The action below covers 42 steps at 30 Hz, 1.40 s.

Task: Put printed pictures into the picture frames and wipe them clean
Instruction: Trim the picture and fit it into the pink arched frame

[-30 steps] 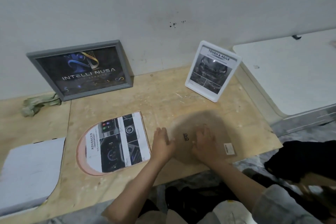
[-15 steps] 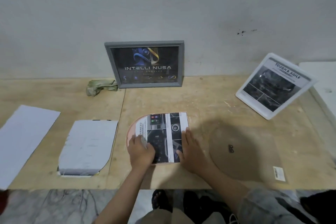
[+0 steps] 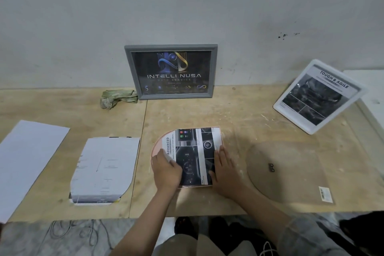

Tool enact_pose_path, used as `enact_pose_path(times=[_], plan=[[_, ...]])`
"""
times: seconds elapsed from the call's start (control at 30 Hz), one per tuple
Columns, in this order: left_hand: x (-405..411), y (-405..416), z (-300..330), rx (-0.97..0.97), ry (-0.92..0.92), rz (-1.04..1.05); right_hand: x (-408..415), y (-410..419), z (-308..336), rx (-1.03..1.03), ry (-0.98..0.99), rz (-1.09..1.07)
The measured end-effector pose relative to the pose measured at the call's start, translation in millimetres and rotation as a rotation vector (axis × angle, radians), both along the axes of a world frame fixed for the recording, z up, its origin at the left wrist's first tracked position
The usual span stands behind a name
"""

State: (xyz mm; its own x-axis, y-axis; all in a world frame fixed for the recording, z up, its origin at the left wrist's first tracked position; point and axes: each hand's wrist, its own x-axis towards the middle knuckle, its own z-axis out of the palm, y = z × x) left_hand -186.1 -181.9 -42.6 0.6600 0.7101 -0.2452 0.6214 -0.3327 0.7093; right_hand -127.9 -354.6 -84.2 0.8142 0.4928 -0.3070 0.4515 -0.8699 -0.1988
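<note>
Left hand: my left hand (image 3: 166, 169) lies on the left part of the printed picture (image 3: 192, 154), fingers bent down onto the paper; I cannot tell whether they pinch its edge.
Right hand: my right hand (image 3: 223, 167) rests flat on the right part of the print, fingers straight and close together, holding nothing.
Printed picture: a dark car-interior sheet headed "ADVANCED", lying on the pink arch-shaped frame (image 3: 156, 147), whose rim shows at its left.
Backing board: a brown arch-shaped backing board (image 3: 291, 172) lies flat just right of my right hand, a small metal hook near its middle.
Grey frame: the grey frame (image 3: 172, 71) leans on the wall, already filled.
White frame: the white frame (image 3: 318, 95) stands tilted at the far right.
Cloth: a greenish cloth (image 3: 116, 97) sits crumpled beside the grey frame.
Papers: two white sheets (image 3: 104, 168) lie on the wooden table (image 3: 239, 116) to my left.
</note>
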Motion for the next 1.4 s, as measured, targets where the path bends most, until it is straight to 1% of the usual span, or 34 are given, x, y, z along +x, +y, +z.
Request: enact_pose_path(times=[0.03, 0.1, 0.2, 0.27, 0.33, 0.43, 0.57, 0.6, 0.7, 0.77, 0.93, 0.97, 1.1, 1.17, 1.27, 1.4], plan=[[0.1, 1.0, 2.1, -0.038, -0.052, 0.043, 0.5, -1.1, 1.5, 0.029, 0.027, 0.009], [1.5, 2.7, 9.4, -0.104, -0.095, 0.118, 0.4, -4.3, 2.3, 0.128, 0.086, -0.011], [-0.6, 4.6, 12.8, -0.161, -0.142, 0.140, 0.7, -5.5, 4.4, 0.320, 0.124, -0.096], [-2.5, 4.2, 15.3, -0.190, -0.174, 0.146, 3.0, -2.1, 12.3, 0.429, 0.148, -0.205], [-4.9, 4.7, 18.1, -0.227, -0.224, 0.168, 8.9, 1.9, 18.3, 0.555, 0.165, -0.362], [-10.1, 5.9, 21.0, -0.288, -0.276, 0.205, 20.6, 10.1, 25.5, 0.626, 0.208, -0.520], [-18.4, 13.1, 25.9, -0.353, -0.312, 0.271, 31.1, 25.8, 41.0, 0.711, 0.309, -0.590], [-20.7, 15.3, 27.1, -0.367, -0.319, 0.297, 33.5, 29.3, 42.5, 0.740, 0.300, -0.593], [-29.8, 22.4, 21.8, -0.372, -0.333, 0.371, 33.2, 41.3, 45.1, 0.866, 0.243, -0.553], [-38.2, 31.7, 18.2, -0.365, -0.343, 0.430, 30.5, 57.6, 44.8, 0.945, 0.249, -0.522], [-62.0, 71.0, 14.8, -0.406, -0.342, 0.663, 20.2, 122.4, 46.7, 0.965, 0.315, -0.470], [-70.2, 88.0, 17.1, -0.408, -0.342, 0.705, 14.6, 145.9, 51.4, 0.964, 0.339, -0.434], [-95.7, 142.5, 27.3, -0.374, -0.323, 0.787, -5.6, 221.7, 61.6, 0.880, 0.376, -0.263], [-117.5, 193.7, 28.3, -0.328, -0.317, 0.840, -22.0, 285.7, 67.6, 0.816, 0.388, -0.165], [-131.9, 236.6, 38.8, -0.303, -0.282, 0.868, -34.9, 344.9, 79.4, 0.766, 0.390, -0.062], [-157.7, 304.5, 40.1, -0.287, -0.161, 0.903, -56.9, 433.6, 87.1, 0.652, 0.390, 0.095]])
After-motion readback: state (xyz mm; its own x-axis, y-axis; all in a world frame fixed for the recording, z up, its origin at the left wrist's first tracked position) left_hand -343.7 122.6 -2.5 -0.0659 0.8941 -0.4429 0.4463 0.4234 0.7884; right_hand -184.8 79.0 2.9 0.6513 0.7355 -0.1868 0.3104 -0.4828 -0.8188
